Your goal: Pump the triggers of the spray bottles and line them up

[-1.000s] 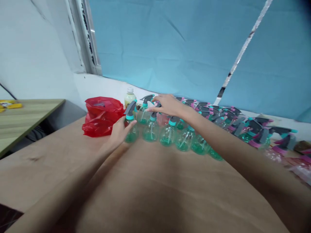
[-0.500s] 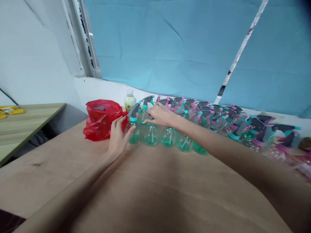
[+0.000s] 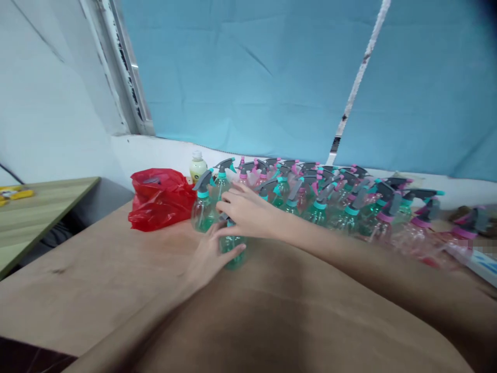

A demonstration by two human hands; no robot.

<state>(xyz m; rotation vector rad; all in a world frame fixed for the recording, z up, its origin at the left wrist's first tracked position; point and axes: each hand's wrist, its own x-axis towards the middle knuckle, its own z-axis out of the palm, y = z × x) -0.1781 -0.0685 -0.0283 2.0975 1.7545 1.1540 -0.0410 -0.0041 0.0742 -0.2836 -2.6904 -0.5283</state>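
Note:
A green spray bottle (image 3: pixel 232 247) stands on the brown table (image 3: pixel 116 290), pulled a little out of the front row. My left hand (image 3: pixel 209 256) wraps its body from the left. My right hand (image 3: pixel 244 212) is closed over its top, covering the trigger head. Just left of it another green bottle with a grey trigger (image 3: pixel 202 204) stands alone. Behind them a crowd of several green and pink spray bottles (image 3: pixel 322 202) stretches to the right.
A red plastic bag (image 3: pixel 157 199) lies at the left end of the bottles, with a pale yellow bottle (image 3: pixel 197 166) behind it. A second wooden table (image 3: pixel 34 212) stands at left. A blue sheet covers the wall behind.
Both hands shifted from the leftmost bottles to one bottle in the row and drew it toward me. The camera view tilted right and down slightly.

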